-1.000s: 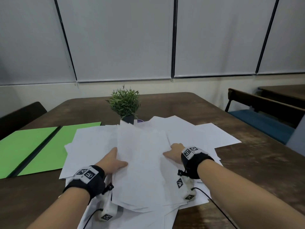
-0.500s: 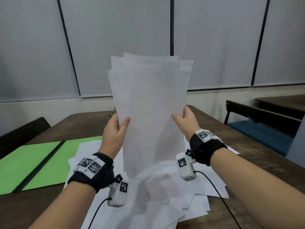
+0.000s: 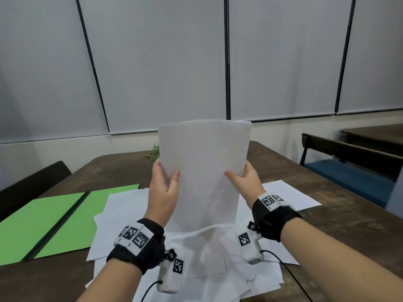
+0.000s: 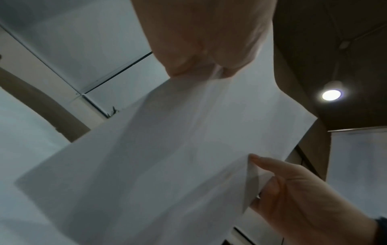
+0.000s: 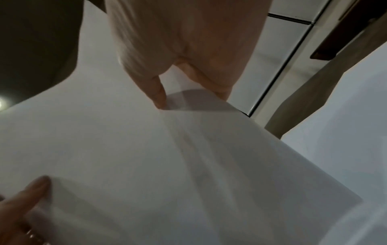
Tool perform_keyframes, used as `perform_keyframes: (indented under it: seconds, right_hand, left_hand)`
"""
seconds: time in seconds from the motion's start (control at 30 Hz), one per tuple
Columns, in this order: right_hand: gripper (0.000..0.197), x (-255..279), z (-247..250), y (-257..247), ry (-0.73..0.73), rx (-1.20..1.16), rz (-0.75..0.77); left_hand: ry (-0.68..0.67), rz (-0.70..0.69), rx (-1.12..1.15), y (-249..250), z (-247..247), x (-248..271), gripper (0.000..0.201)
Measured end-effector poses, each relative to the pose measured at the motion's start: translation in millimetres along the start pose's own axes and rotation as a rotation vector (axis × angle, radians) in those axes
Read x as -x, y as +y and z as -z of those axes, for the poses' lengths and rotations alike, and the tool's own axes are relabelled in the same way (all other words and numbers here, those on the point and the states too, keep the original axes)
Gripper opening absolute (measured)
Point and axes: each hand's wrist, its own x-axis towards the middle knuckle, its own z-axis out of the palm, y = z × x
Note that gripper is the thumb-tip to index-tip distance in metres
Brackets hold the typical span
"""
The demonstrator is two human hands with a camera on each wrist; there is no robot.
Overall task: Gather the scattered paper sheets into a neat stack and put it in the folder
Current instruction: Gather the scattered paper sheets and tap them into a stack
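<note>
Both hands hold a paper stack upright over the worktop.

The left hand (image 3: 162,190) and right hand (image 3: 247,182) each grip a side edge of the paper stack (image 3: 204,171), thumbs in front; its bottom edge meets the loose sheets (image 3: 218,269) below. The open green folder (image 3: 54,223) lies to the left on the worktop (image 3: 327,232).

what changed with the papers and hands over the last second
Both hands, left hand and right hand, took hold of a bundle of sheets off the pile, raised it upright, then dropped it lower so its edges lined up. The green folder and loose sheets stayed put.
</note>
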Motion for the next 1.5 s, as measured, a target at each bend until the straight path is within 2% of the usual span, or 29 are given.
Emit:
perform_keyframes:
  seconds: [0.07, 0.13, 0.2, 0.27, 0.37, 0.5, 0.6, 0.67, 0.8, 0.97, 1.03, 1.1, 1.17, 1.23, 1.37, 1.5]
  right_hand:
    - [0.036, -2.3, -0.5, 0.3, -0.007, -0.042, 0.023]
    - [0.038, 0.0, -0.7, 11.6, -0.044, -0.004, -0.019]
    - [0.039, 5.9, 0.2, 35.2, -0.091, 0.102, -0.109]
    - [0.037, 10.5, 0.6, 54.5, -0.091, 0.161, -0.180]
    - [0.027, 10.3, -2.3, 57.2, -0.037, 0.192, -0.181]
    - [0.024, 6.4, -1.8, 41.5, -0.015, 0.257, -0.139]
    - [0.030, 6.9, 1.6, 36.2, -0.048, 0.346, -0.193]
    - [0.032, 9.4, 1.4, 38.2, -0.092, 0.471, -0.256]
    - [0.044, 12.2, 8.4, 52.9, -0.205, 0.630, -0.460]
    - [0.077, 4.8, 60.9, 68.3, -0.074, 0.929, -0.618]
    - [0.079, 3.4, 80.0, 72.3, -0.091, 1.045, -0.711]
    - [0.069, 8.4, 90.8, 71.6, -0.165, 1.157, -0.756]
    - [0.065, 13.5, 94.9, 71.7, -0.202, 1.202, -0.751]
    - [0.073, 18.1, 94.3, 65.7, -0.211, 1.268, -0.743]
    - [0.063, 19.7, 91.2, 55.3, -0.215, 1.348, -0.773]
    - [0.068, 16.0, 89.8, 53.4, -0.248, 1.392, -0.780]
  left_hand:
    - [0.035, -0.004, 0.037, -0.7, -1.4, -2.8, 0.044]
    - [0.019, 0.097, 0.077, -14.0, -0.4, 0.4, 0.047]
    - [-0.066, 0.259, 0.037, -36.4, 2.0, 13.0, 0.046]
    - [-0.164, 0.333, -0.108, -55.1, 5.8, 24.6, 0.031]
    - [-0.202, 0.320, -0.237, -58.9, 9.3, 28.8, 0.015]
    - [-0.188, 0.293, -0.288, -44.2, 8.4, 20.0, 0.012]
    - [-0.228, 0.389, -0.305, -41.6, 8.4, 17.3, 0.010]
    - [-0.249, 0.486, -0.334, -50.7, 12.3, 17.2, 0.016]
    - [-0.328, 0.688, -0.418, -88.2, 27.7, 27.2, 0.022]
    - [-0.448, 0.855, -0.599, -131.7, 41.6, 42.7, 0.025]
    - [-0.468, 0.885, -0.575, -148.4, 43.1, 40.2, 0.039]
    - [-0.480, 0.899, -0.581, -160.4, 43.2, 36.7, 0.050]
    - [-0.482, 0.900, -0.606, -169.3, 42.5, 34.5, 0.051]
    - [-0.475, 0.911, -0.591, -170.9, 41.6, 33.6, 0.051]
    - [-0.475, 0.921, -0.584, -174.6, 43.2, 34.7, 0.050]
    - [-0.466, 0.917, -0.572, -181.4, 42.4, 32.7, 0.048]
